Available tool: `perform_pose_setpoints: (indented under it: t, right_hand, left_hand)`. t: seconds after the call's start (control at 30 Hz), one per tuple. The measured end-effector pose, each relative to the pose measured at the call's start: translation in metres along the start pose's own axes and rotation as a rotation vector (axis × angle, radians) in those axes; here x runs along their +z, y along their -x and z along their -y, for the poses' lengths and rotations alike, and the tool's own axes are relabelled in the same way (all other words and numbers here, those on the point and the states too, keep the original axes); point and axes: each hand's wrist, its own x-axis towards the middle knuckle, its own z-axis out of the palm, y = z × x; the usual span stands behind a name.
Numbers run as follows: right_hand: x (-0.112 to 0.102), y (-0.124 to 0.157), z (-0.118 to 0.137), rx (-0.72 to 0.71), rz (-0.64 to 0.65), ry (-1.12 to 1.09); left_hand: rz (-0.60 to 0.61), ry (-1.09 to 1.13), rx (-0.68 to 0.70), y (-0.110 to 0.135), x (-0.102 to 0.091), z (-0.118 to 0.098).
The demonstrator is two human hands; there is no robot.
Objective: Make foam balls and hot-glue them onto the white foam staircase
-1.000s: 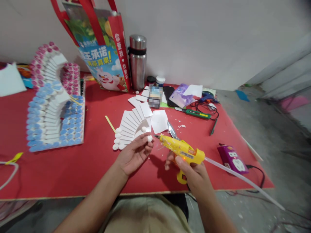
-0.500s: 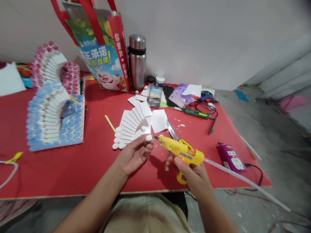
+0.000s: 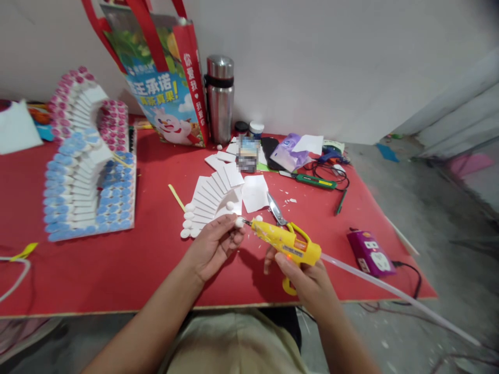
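Observation:
Between thumb and fingertips, my left hand pinches a small white round piece. My right hand is wrapped round the handle of a yellow hot glue gun, a long clear glue stick trailing from its back. The gun's metal nozzle is at the white piece, seemingly touching it. Just beyond my left hand lies a white fan-shaped card structure with fold-like slats, and several white round pieces line its left edge. Scissors with yellow handles lie behind the gun, which partly covers them.
Finished-looking blue and pink fan pieces stand at left. A bag and steel flask stand at the back. A green-handled cutter lies right of centre, and a purple power socket box sits near the right edge.
The glue gun has shifted slightly left, bringing its nozzle onto the white piece. Another white round piece now shows behind the gun. My left hand has barely moved.

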Motion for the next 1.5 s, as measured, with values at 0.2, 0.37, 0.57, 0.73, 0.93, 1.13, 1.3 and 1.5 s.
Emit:
perform_pose_setpoints:
  t: [0.2,0.37,0.57,0.73,0.93,1.13,1.3,1.5]
  right_hand:
    - [0.0002,0.0009,-0.0031,0.029,-0.02,-0.036]
    - [-0.0004,0.0024,-0.0022,0.035,-0.02,0.007]
    - [-0.0012,0.0042,-0.003,-0.001,-0.003,0.077]
    - [-0.0003,0.0027,-0.005,-0.04,0.003,0.065]
    - [-0.0006,0.0029,-0.0044,-0.024,0.011,0.084]
    - [0.0001,0.0028,-0.0014,-0.009,-0.01,0.087]
    - [-0.0006,0.0028,-0.0022,0.003,-0.005,0.1]
    - [-0.0005,0.0037,-0.0006,0.003,-0.01,0.113]
  left_hand:
    - [0.009,-0.041,0.032,0.0004,-0.0015,0.0014]
    - [0.025,-0.044,0.053,0.0024,-0.0002,0.0002]
    - [0.025,-0.058,0.075,0.0023,0.0018,-0.0004]
    - [0.023,-0.073,0.069,0.0021,0.0014,0.0003]
    - [0.027,-0.072,0.049,0.002,0.0017,0.001]
    - [0.026,-0.06,0.047,0.0019,0.0013,0.0016]
    - [0.015,-0.044,0.038,0.0013,0.0014,0.0003]
    - [0.016,-0.034,0.028,0.0013,0.0021,0.0]
